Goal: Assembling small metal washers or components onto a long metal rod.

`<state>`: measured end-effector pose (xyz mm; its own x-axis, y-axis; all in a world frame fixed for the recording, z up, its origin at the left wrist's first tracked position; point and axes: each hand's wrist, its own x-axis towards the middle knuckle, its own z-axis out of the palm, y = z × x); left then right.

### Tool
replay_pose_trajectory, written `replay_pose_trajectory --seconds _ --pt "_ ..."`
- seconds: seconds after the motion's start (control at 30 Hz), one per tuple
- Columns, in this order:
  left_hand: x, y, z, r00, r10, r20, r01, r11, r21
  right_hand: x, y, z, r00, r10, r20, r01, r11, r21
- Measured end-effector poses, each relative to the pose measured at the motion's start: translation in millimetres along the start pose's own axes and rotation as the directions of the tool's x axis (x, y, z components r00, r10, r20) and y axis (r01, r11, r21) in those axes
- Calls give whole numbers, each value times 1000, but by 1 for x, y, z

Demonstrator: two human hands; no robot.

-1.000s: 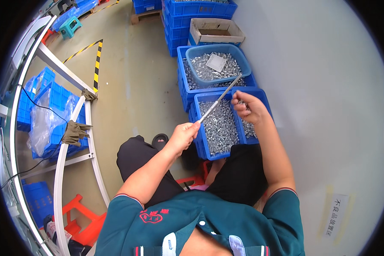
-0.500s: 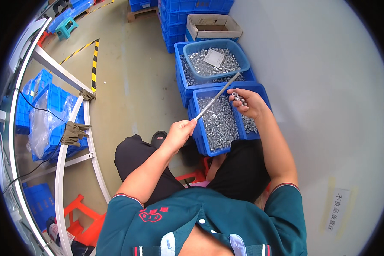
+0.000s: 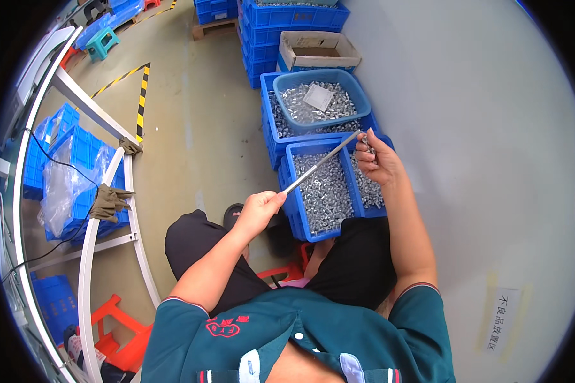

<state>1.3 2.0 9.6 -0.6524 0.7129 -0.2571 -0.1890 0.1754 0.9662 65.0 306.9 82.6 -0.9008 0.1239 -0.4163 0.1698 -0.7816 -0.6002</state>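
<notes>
My left hand is closed round the lower end of a thin, straight metal rod, which slants up and to the right. At the rod's far tip, my right hand is partly curled, thumb and forefinger close to the tip. Small shiny metal nuts sit in its fingers; how many is hidden. Whether a nut is on the tip I cannot make out. Both hands are above a divided blue crate, whose two compartments hold a heap of similar loose nuts.
Behind that crate, a lighter blue basin of metal parts, with a white card on top, rests in another crate. A cardboard box and stacked blue crates stand farther back. A pale wall rises at right; a white frame at left.
My right hand has turned and closed its fingers more, meeting the rod's tip. The rod tip has dropped slightly, and my left hand has shifted a little left and down.
</notes>
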Motion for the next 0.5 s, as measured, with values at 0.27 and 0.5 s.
replay_pose_trajectory --seconds 0.27,0.5 --pt "0 1 -3 1000 30 -2 -30 998 -59 -4 7 9 999 -25 -33 24 999 -39" --pt "2 21 10 996 87 11 -84 981 -172 -17 19 17 988 17 151 -1 994 -105"
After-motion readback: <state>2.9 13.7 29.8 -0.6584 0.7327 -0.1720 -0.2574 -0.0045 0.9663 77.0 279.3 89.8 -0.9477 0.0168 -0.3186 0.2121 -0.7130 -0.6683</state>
